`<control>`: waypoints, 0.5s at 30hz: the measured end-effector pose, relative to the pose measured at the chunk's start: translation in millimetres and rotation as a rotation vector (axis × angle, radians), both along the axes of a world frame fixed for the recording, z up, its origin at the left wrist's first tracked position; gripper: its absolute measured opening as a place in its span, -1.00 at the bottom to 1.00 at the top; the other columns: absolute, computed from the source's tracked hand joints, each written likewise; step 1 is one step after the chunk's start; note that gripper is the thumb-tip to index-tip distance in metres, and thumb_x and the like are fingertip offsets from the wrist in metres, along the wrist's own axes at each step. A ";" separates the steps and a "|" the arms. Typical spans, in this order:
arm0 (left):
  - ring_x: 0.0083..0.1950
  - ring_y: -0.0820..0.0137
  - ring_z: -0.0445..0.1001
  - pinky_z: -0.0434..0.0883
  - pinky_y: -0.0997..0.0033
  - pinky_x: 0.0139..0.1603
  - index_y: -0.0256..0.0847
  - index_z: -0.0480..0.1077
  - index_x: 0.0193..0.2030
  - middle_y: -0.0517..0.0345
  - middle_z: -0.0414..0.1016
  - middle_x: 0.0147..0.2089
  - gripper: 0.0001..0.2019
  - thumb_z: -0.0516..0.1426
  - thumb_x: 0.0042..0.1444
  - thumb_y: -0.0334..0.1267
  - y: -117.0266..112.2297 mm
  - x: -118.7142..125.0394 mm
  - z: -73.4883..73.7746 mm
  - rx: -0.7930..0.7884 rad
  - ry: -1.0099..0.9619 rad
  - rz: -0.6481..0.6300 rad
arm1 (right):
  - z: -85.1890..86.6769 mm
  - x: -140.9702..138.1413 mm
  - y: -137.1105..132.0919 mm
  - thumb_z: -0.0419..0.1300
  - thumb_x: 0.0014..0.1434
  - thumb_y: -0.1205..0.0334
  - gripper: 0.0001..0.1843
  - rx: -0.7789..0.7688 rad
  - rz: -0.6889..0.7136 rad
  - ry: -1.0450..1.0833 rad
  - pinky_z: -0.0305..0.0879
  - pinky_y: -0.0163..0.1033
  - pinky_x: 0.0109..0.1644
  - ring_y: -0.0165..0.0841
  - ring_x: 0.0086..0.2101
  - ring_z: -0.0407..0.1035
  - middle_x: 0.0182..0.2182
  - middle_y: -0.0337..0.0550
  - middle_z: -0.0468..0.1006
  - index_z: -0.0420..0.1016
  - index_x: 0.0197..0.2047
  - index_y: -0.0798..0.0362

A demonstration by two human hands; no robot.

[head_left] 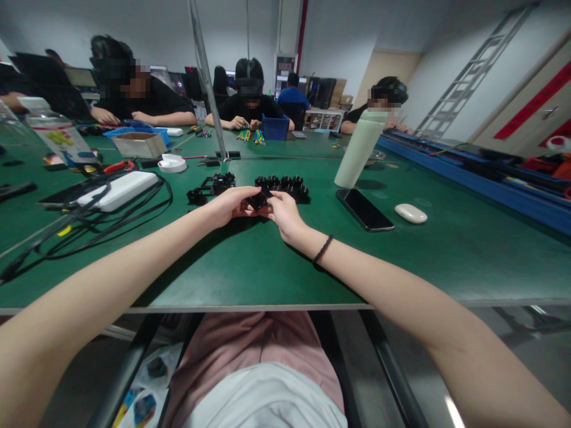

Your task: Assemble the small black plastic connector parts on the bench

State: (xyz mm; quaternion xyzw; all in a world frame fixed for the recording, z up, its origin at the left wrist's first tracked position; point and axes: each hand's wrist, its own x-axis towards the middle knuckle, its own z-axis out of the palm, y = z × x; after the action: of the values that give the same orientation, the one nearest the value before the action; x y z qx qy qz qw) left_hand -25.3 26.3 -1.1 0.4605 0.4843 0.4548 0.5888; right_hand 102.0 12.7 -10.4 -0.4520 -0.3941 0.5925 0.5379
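Between my two hands is a small black plastic part (257, 200), gripped from both sides just above the green table (267, 267). My left hand (232, 205) closes on its left side, thumb on top. From the other side my right hand (285, 214) pinches it with thumb and fingers. My fingers hide much of the part, so its exact kind is unclear. Right behind my hands stand several black parts in rows (285, 185). To their left lies a looser group of black parts (214, 185).
On the right are a phone (364, 209), a white earbud case (411, 213) and a tilted-looking green bottle (360, 148). A white power bank (118, 191) with black cables lies left, near a drink bottle (62, 139). A metal pole (209, 83) rises behind. Several people sit across the table.
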 end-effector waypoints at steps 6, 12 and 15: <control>-0.52 0.50 0.46 0.45 0.53 -0.50 -0.25 0.44 -0.38 0.17 0.50 -0.45 -0.96 0.19 0.07 -0.34 -0.7 0.5 0.9 0.014 0.011 -0.003 | 0.8 -0.9 -1.5 0.01 0.16 0.55 -0.81 0.002 -0.019 -0.018 0.45 -0.26 -0.19 -0.53 -0.48 0.40 -0.35 -0.25 0.46 0.29 -0.26 0.07; -0.52 0.51 0.46 0.43 0.56 -0.54 -0.25 0.44 -0.36 0.19 0.50 -0.44 -0.98 0.20 0.04 -0.36 -0.7 0.3 0.7 0.039 0.004 0.023 | 4.0 -0.3 -4.4 0.03 0.16 0.55 -0.82 -0.012 -0.023 -0.027 0.44 -0.26 -0.17 -0.53 -0.48 0.40 -0.38 -0.28 0.43 0.27 -0.25 0.07; -0.50 0.51 0.47 0.43 0.57 -0.54 -0.25 0.44 -0.35 0.19 0.50 -0.43 -0.95 0.22 0.02 -0.36 -2.0 1.1 1.9 0.051 0.007 0.044 | 3.8 -0.5 -4.5 0.04 0.16 0.54 -0.82 -0.012 -0.031 -0.010 0.44 -0.26 -0.13 -0.52 -0.46 0.42 -0.39 -0.29 0.43 0.28 -0.26 0.08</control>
State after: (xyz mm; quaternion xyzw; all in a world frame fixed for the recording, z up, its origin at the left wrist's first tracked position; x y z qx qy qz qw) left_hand -24.1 24.3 0.8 0.4660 0.4849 0.4782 0.5649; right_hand 101.5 8.1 -6.7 -0.4643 -0.3864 0.5840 0.5423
